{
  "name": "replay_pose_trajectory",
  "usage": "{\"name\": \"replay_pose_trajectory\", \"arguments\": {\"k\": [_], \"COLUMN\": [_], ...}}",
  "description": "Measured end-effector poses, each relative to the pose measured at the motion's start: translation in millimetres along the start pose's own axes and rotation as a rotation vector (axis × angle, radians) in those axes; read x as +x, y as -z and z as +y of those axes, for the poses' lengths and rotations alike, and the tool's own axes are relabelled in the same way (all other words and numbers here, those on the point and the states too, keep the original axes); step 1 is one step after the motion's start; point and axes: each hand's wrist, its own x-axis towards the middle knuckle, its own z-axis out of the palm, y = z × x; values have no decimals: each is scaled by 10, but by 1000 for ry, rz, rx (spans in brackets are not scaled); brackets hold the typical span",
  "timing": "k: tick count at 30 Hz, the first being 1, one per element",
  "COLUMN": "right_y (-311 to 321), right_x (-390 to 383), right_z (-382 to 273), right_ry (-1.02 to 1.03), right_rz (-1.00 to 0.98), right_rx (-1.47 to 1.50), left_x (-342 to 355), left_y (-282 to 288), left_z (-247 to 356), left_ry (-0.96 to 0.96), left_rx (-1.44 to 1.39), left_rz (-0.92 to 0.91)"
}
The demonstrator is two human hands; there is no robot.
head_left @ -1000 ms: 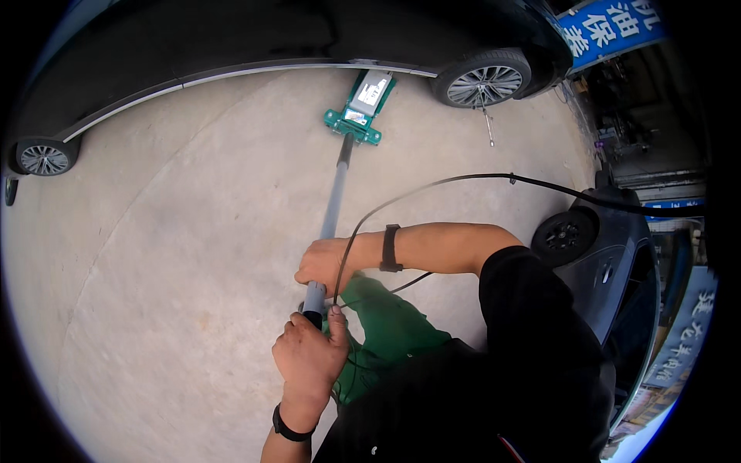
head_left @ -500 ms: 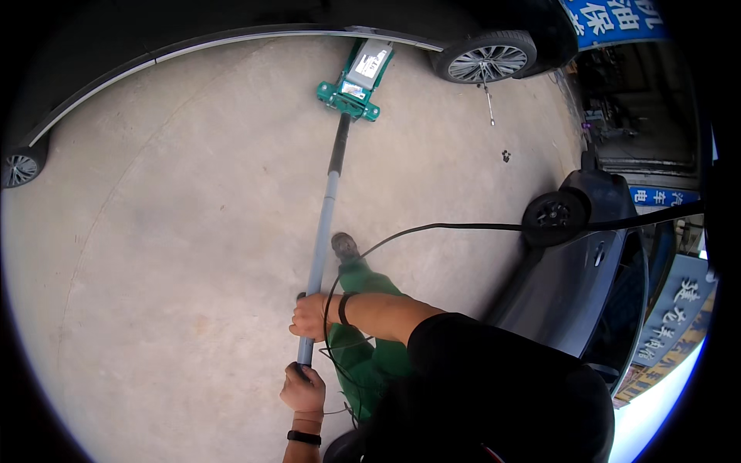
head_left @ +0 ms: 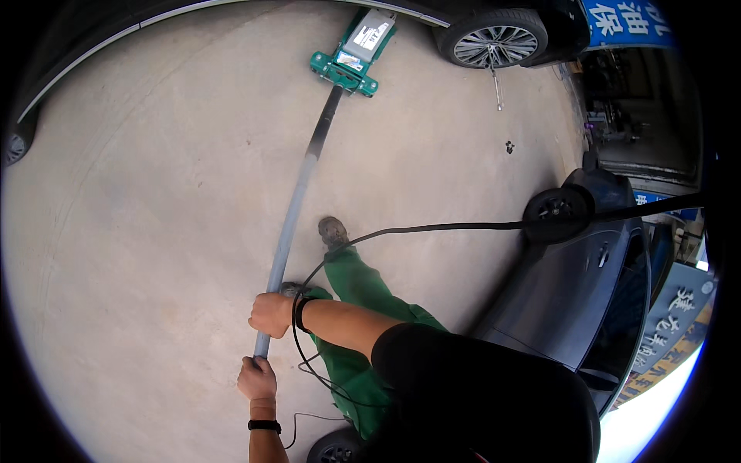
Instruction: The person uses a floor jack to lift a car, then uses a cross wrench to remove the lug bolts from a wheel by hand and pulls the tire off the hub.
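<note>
A green floor jack (head_left: pixel 351 62) with a grey top plate stands partly under the edge of a black car. From it a long handle (head_left: pixel 293 204), black near the jack and grey below, slants down to the left. My right hand (head_left: pixel 272 315) is wrapped round the grey tube, a little above its end. Just below, my left hand (head_left: pixel 256 380) grips the end itself. My fingers are closed on the handle in both places. A thin black cable (head_left: pixel 417 228) loops past my right wrist.
The black car's wheel (head_left: pixel 498 38) has a wrench (head_left: pixel 498 91) sticking out from it. Small dark pieces (head_left: pixel 509 147) lie on the concrete floor (head_left: pixel 147 247). To the right stands a grey car (head_left: pixel 563 278). My shoe (head_left: pixel 333 231) is beside the handle.
The handle's lower end has swung left, with both my hands still around it. The jack and black car sit higher in the picture, and a second shoe and a tyre now show below.
</note>
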Motion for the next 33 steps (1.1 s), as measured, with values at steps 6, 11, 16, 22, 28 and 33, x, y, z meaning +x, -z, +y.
{"name": "replay_pose_trajectory", "arguments": {"k": [6,11,16,22,28,33], "right_y": [1545,3078,3381,2651,2158,1548], "right_x": [-1205,-2106,-2262,-1790,-1558,-1147], "right_z": [-480,-324,-105,-241,-239,-206], "right_ry": [20,23,36,129,139,133], "right_rz": [196,278,319,355,392,328], "right_rx": [30,44,45,-8,11,-32], "left_x": [-870,-1109,-969,-1027,-969,-760], "left_y": [1792,3304,3681,3028,2597,1907], "left_z": [1468,2921,3297,2546,2045,1399], "left_ry": [-79,-384,-470,-375,-412,-386], "left_rx": [-54,22,80,-142,-221,-276], "left_rz": [99,223,167,260,234,208]}}
